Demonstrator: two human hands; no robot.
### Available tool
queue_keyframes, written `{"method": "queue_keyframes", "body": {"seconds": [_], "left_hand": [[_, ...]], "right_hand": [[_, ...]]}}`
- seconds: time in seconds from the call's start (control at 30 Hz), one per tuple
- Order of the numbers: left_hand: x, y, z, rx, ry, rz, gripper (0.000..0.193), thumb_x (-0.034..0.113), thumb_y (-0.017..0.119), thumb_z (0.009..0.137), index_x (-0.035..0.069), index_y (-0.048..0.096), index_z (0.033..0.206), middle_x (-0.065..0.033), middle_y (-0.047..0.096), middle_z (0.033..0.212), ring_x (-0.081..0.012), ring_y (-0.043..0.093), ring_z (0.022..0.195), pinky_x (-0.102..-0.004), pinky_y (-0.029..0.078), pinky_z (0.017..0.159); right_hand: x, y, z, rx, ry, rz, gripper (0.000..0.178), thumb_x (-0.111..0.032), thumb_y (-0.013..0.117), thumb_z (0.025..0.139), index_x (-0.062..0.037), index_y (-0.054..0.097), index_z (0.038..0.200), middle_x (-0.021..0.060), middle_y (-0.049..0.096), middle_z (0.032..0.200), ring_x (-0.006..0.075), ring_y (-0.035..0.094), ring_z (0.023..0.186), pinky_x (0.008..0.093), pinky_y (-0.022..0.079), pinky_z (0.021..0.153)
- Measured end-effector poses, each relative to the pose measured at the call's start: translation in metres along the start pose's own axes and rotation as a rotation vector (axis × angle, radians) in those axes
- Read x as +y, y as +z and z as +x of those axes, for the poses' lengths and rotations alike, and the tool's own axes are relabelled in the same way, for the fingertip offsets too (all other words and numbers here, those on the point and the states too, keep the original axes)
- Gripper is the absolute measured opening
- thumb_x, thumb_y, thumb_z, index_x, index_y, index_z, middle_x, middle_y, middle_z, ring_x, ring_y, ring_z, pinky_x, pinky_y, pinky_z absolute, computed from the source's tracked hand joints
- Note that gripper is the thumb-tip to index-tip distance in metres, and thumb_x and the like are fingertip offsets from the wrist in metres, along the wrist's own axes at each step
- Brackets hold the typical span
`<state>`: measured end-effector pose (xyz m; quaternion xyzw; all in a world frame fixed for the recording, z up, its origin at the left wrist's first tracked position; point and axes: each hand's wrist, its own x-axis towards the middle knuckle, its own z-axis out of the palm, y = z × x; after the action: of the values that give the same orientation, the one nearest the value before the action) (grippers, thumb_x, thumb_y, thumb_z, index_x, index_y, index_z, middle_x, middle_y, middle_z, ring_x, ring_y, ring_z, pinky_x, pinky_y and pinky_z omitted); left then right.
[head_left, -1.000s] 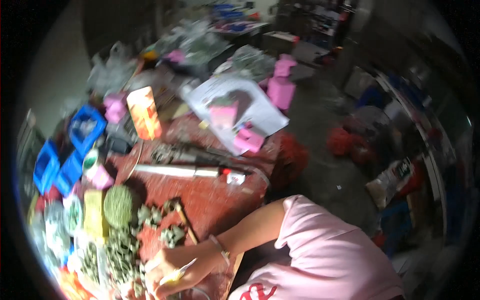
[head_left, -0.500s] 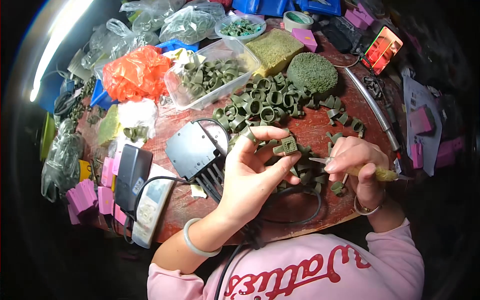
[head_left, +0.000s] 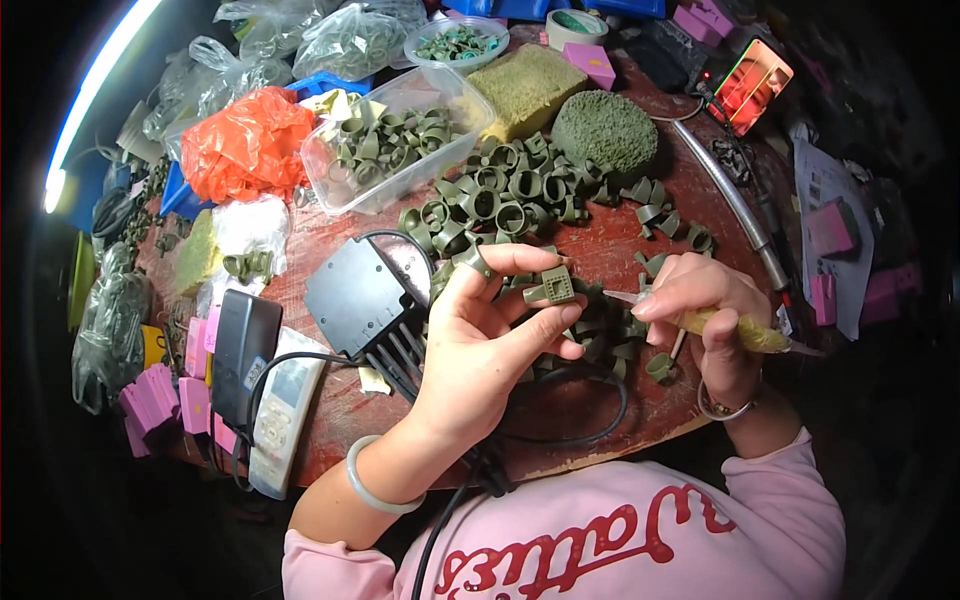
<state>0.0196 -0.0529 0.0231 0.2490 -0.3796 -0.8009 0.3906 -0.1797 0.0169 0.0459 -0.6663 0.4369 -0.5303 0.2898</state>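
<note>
My left hand (head_left: 470, 350) pinches a dark green wax ring (head_left: 557, 288) between thumb and fingertips. The ring's square, dotted top faces up. What looks like another green band (head_left: 472, 262) circles a finger of that hand. My right hand (head_left: 705, 305) is closed round a slim pointed tool (head_left: 760, 337) with a yellowish wrapped handle. Its pale, narrow tip lies to the right of the held ring, slightly apart from it. Beyond my hands spreads a heap of similar green rings (head_left: 512, 216); some more lie under and between the hands, partly hidden.
A clear plastic box (head_left: 335, 192) holds more rings. Around it are an orange bag (head_left: 245, 145), a yellowish sponge block (head_left: 525, 90) and a round green block (head_left: 605, 135). A black box with cables (head_left: 360, 295) stands left of my left hand. A metal tube (head_left: 730, 200) lies at right.
The whole view has shifted, so the table's things sit slightly further left and up. The ring stays in my left hand and the tool in my right; their tip-to-ring distance looks much the same.
</note>
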Motion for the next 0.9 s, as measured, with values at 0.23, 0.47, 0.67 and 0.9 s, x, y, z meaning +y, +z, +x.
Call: {"method": "queue_keyframes", "body": {"seconds": [0.23, 0.47, 0.67, 0.9], "left_hand": [[0.001, 0.001, 0.001, 0.001, 0.026, -0.058, 0.034, -0.010, 0.061, 0.085, 0.001, 0.047, 0.114, -0.0103, 0.050, 0.117, -0.0190, 0.061, 0.098, -0.0281, 0.058, 0.070], [0.014, -0.003, 0.006, 0.096, -0.082, -0.216, 0.019, 0.010, 0.062, 0.089, 0.007, 0.054, 0.105, -0.0039, 0.055, 0.093, -0.0104, 0.055, 0.080, -0.0201, 0.046, 0.057], [0.018, -0.007, 0.009, 0.030, -0.221, -0.281, 0.013, 0.014, 0.062, 0.089, 0.008, 0.056, 0.099, -0.0009, 0.050, 0.080, -0.0067, 0.046, 0.070, -0.0172, 0.033, 0.050], [0.011, 0.005, -0.001, -0.075, -0.158, 0.067, 0.047, 0.000, 0.070, 0.082, 0.003, 0.051, 0.124, -0.0021, 0.058, 0.100, -0.0055, 0.054, 0.078, -0.0186, 0.046, 0.063]], "right_hand": [[-0.003, 0.007, -0.002, 0.145, 0.148, -0.044, 0.039, -0.035, 0.050, 0.099, 0.0012, 0.062, 0.106, 0.0045, 0.063, 0.078, 0.0060, 0.057, 0.064, 0.0195, 0.043, 0.054], [0.023, 0.008, 0.010, -0.020, 0.032, -0.329, 0.023, -0.001, 0.063, 0.084, -0.0063, 0.063, 0.107, 0.0067, 0.066, 0.084, 0.0181, 0.060, 0.070, 0.0279, 0.047, 0.066], [0.021, 0.014, 0.011, -0.040, -0.072, -0.472, 0.021, 0.004, 0.071, 0.071, -0.0060, 0.066, 0.089, 0.0060, 0.066, 0.081, 0.0235, 0.058, 0.076, 0.0332, 0.046, 0.072], [0.012, 0.015, 0.002, 0.143, -0.100, -0.271, 0.021, 0.004, 0.075, 0.073, -0.0055, 0.065, 0.089, 0.0058, 0.068, 0.084, 0.0173, 0.061, 0.075, 0.0296, 0.048, 0.069]]}}
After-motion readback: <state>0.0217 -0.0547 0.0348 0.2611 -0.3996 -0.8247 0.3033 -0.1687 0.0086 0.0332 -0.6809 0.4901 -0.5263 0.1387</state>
